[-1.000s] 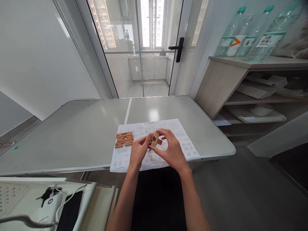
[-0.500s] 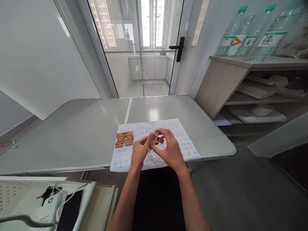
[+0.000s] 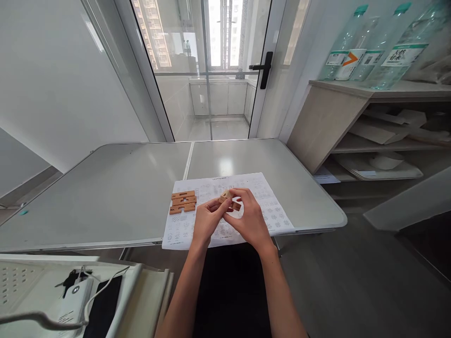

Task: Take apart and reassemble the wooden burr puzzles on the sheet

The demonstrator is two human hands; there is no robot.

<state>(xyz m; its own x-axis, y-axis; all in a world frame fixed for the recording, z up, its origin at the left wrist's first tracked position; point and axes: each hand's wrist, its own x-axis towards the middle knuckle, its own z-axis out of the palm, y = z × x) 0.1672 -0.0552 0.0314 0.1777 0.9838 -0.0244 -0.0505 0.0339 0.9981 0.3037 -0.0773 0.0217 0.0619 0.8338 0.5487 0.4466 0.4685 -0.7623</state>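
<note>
— Wooden, both lots: from the head camera we see the joined wooden pieces point(image 3: 227, 199) pinched between our left hand point(image 3: 207, 220) and right hand point(image 3: 248, 218), fingertips of both closed on them just above the printed sheet point(image 3: 273, 211).

— And we see three flat slotted pieces point(image 3: 183, 202) lying on the sheet's left part, well clear of our hands. Can we read the print?

— No, its small diagrams and heading are too fine to read. On the bottles point(image 3: 352, 47) atop the shelf point(image 3: 327, 117), one label shows an orange arrow; another has Chinese characters too blurred for us to read.

— The grey folding table point(image 3: 123, 192) has a seam down its middle. Behind it stands a glass door point(image 3: 214, 108) with a black handle point(image 3: 264, 70); a white power bank point(image 3: 72, 300) sits at lower left.
</note>
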